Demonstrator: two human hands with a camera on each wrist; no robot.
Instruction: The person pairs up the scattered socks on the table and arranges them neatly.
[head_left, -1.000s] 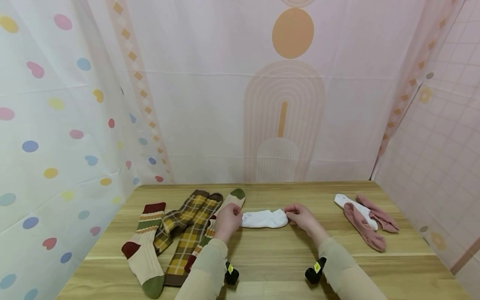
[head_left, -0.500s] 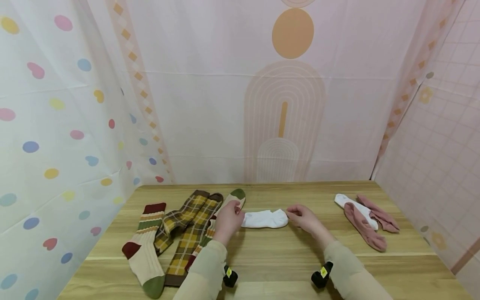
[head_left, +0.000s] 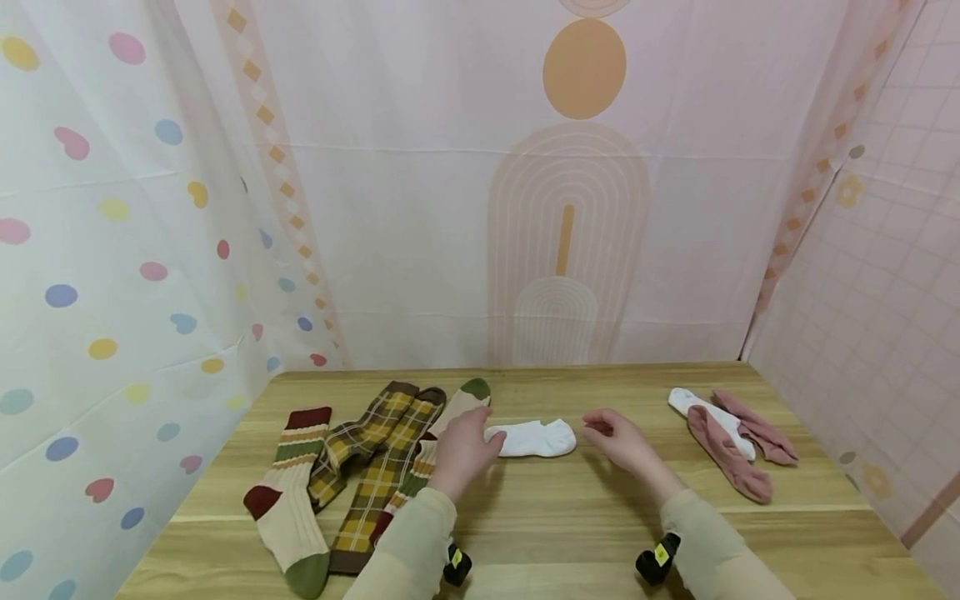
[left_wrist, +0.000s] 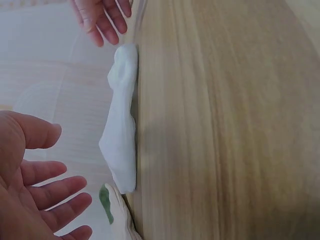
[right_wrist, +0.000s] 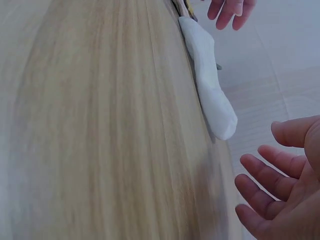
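Note:
A white ankle sock [head_left: 534, 439] lies flat on the wooden table, stretched sideways between my two hands. My left hand [head_left: 467, 448] is just off its left end, fingers apart and holding nothing; in the left wrist view the same sock [left_wrist: 121, 125] lies beyond the spread fingers [left_wrist: 57, 192]. To the right of the sock hovers my right hand [head_left: 621, 442], its fingers loosely bent and free of the cloth. The right wrist view shows a gap between the sock [right_wrist: 212, 85] and those fingers [right_wrist: 267, 177].
At the left lie a cream striped sock [head_left: 292, 492], brown-yellow plaid socks [head_left: 386, 467] and another cream sock [head_left: 474, 400], partly behind my left hand. On the right, two pink socks [head_left: 727, 458] lie with a second white sock [head_left: 682, 400]. A patterned curtain [head_left: 420, 208] hangs behind the table [head_left: 555, 533].
Both hands have let go of the white sock's ends. The left hand's fingers have spread, and the right hand has drawn away to the right. The sock has stayed in place.

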